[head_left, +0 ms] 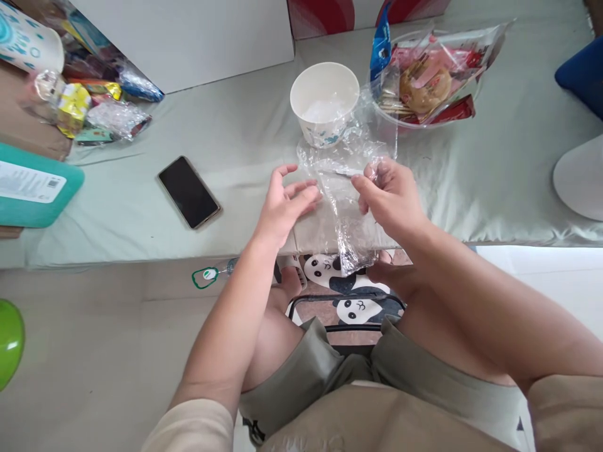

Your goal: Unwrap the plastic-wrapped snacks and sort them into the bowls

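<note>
My right hand (389,191) is closed, its thumb and finger pinching a thin, pale, pointed strip (346,171) whose kind I cannot make out. Beneath it, crumpled clear plastic wrap (346,220) lies on the cloth-covered table and hangs over the front edge. My left hand (289,204) is at the wrap's left side, fingers apart and loosely curved, with nothing visible in them. Just beyond both hands stands a white paper bowl (325,100) with a blue pattern and some whitish, clear material inside.
A clear round tub (431,122) of packaged snacks stands back right. To the left lie a black phone (189,191), snack packets (110,113) and a teal package (38,185). A white box (188,37) is behind. A white rounded object (581,179) sits far right.
</note>
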`<state>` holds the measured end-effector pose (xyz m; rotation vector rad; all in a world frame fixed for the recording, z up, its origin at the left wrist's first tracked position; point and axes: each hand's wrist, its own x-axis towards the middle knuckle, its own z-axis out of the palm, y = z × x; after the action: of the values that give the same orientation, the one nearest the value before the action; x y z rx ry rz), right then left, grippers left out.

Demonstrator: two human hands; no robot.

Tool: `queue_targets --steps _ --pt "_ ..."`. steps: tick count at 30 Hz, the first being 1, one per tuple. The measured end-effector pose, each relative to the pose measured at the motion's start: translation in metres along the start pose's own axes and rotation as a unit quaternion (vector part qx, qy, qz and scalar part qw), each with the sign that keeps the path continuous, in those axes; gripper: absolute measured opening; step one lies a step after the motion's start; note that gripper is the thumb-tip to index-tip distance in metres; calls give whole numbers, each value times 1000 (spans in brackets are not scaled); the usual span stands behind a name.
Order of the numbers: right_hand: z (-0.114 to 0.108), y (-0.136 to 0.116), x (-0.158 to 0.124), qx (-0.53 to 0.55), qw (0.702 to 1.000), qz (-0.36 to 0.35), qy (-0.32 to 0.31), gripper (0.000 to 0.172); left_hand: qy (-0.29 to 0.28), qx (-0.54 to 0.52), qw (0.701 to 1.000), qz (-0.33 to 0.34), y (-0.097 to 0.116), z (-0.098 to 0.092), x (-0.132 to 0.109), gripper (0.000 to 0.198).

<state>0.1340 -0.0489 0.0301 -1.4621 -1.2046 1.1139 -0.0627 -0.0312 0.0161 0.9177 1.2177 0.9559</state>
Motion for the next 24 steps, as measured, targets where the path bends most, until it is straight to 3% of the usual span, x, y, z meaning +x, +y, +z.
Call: queue_targets --steps 3,7,11,13,18,24 --pt "1 0 1 9 1000 -2 28 33 -41 94 993 66 -10 6 -12 53" --pt "-1 4 3 -7 1000 16 12 36 -20 232 968 91 -13 8 -18 22" --pt "-2 8 5 -8 1000 13 27 39 41 92 993 64 -7 3 -13 20" --pt "-1 9 5 1 999 16 36 38 32 60 995 76 -4 2 -13 22" --pt "3 6 6 22 998 14 49 34 -39 230 960 158 -8 7 -20 26" --pt "1 9 8 23 998 21 49 32 -29 298 938 175 -13 12 -17 13"
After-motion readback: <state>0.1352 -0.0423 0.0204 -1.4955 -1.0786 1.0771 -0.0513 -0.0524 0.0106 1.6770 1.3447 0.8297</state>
